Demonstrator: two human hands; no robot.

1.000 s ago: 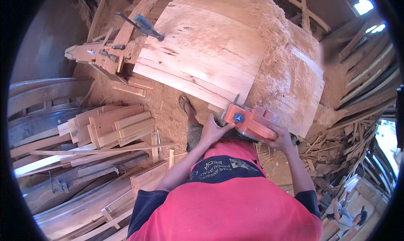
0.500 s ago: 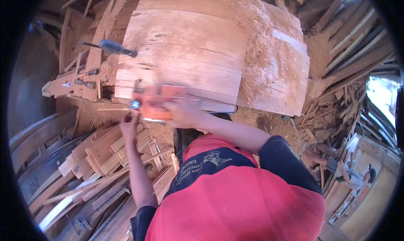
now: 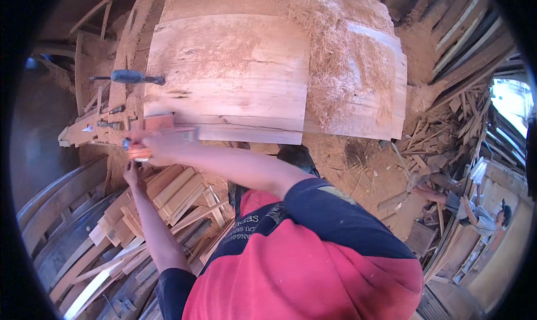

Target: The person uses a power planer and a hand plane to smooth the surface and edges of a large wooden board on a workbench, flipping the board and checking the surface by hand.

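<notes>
An orange electric planer, blurred by motion, sits at the near left corner of a wide pale wooden board. My right hand is wrapped round it from above, with the forearm stretched across in front of me. The fingers of my left hand are closed at the planer's near left end, close to its blue front knob. My right hand partly hides the tool, and its sole cannot be seen. A crack runs along the board's near edge.
Wood shavings cover the board's right part. A blue-grey handled tool with a metal rod lies at its left edge. Stacked planks stand to my left, scrap wood to the right. Another person is at far right.
Both hands and the planer have moved left along the board's near edge, to its left corner. My view has shifted slightly, so the board appears further left.
</notes>
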